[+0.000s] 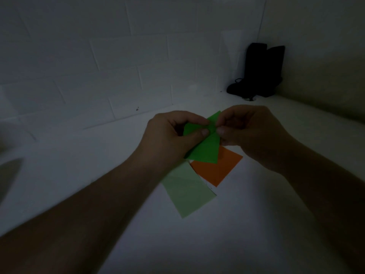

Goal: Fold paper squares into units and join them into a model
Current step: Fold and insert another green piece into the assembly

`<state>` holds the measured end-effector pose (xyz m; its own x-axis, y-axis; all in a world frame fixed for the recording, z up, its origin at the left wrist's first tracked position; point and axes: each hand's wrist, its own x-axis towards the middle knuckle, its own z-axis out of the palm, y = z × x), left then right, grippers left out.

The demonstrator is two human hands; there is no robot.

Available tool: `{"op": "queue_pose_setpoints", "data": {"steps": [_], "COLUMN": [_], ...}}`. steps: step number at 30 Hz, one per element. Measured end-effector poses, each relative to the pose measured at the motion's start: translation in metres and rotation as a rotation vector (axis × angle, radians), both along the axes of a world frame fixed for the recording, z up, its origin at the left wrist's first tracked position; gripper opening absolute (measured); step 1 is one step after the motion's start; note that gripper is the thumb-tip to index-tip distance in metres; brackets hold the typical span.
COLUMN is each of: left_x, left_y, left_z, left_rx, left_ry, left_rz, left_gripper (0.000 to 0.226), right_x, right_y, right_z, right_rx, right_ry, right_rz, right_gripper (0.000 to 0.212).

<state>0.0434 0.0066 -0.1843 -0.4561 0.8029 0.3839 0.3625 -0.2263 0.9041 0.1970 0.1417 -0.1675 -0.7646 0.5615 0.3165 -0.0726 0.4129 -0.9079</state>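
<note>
Matt green paper [205,149], smooth

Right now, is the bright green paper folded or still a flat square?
Folded. The bright green paper shows crease lines and an angled flap, pinched between left hand and right hand, above the table.

Just one cam, head-mounted, looking forward and down, pretty close over the white table [227,224]. Tiled wall [98,56] fills the upper frame.
</note>
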Motion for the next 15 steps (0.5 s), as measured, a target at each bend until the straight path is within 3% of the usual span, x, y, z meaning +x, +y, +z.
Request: {"op": "queue_pose_setpoints", "data": {"steps": [8, 10, 13, 15], "left_x": [-0.0021, -0.0036, -0.0044, -0.0037], "left_y": [0.0007, 0.0003, -0.0015, -0.0022], "left_z": [-0.0016, -0.0002, 0.0013, 0.0019], "left_rx": [0.000, -0.016, -0.012, -0.002], "left_ry": [0.127, 0.146, 0.183, 0.189], "left_rz": [0.017, 0.030, 0.052, 0.042], "left_gripper": [0.020, 0.019, 0.023, 0.024], "right_x": [0.0054, 0.0063, 0.0058, 0.0056], "right_y": [0.0069, 0.0072, 0.0047, 0.0021], "right_z": [0.0042, 0.0051, 0.0053, 0.0061], "right_rx": [0.011, 0.133, 0.473, 0.492], "right_ry": [-0.046, -0.123, -0.235, -0.200], "right_rz": [0.038, 0.048, -0.023, -0.055], "right_gripper": [0.025, 0.022, 0.023, 0.025]}}
